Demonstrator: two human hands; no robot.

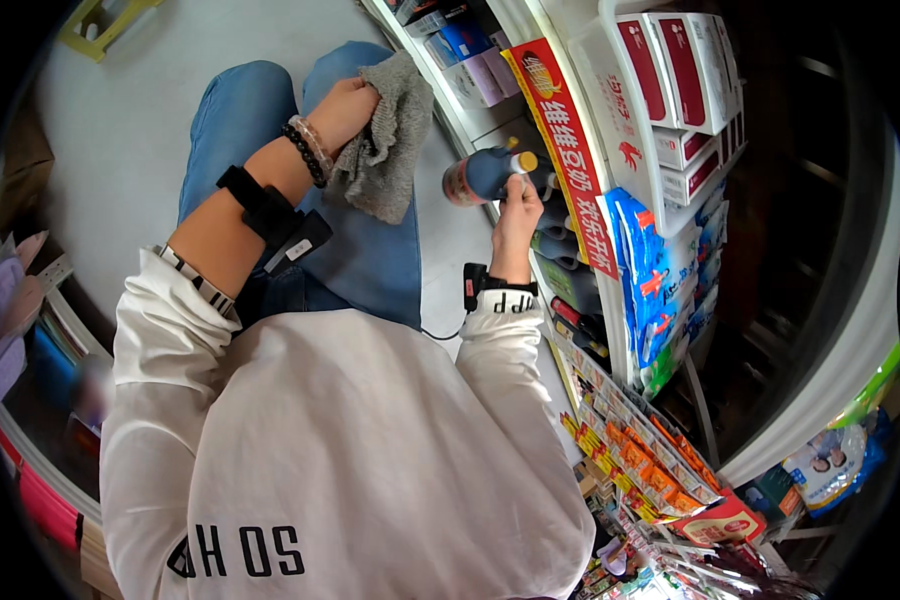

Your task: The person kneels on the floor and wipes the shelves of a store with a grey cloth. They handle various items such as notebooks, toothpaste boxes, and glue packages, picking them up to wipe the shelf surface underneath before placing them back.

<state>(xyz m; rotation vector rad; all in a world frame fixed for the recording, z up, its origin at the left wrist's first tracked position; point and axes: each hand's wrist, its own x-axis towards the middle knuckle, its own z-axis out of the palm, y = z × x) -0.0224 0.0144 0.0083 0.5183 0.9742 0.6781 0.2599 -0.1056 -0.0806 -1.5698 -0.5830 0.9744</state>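
My left hand (345, 108) rests on my knee and grips a crumpled grey cloth (385, 140) that hangs down over my blue jeans. My right hand (518, 205) holds a dark blue bottle (482, 174) with a yellow cap, lying sideways in the air beside the edge of a low white shelf (448, 105). The bottle's cap end points toward the shelf. More dark bottles (560, 235) lie on the shelf just behind my right hand.
White and red boxes (675, 70) are stacked on the upper shelf. Blue packets (660, 285) hang below them, with small colourful packets (635, 445) lower down. A pale floor (130, 130) lies to the left, with goods (5, 310) along the left rim.
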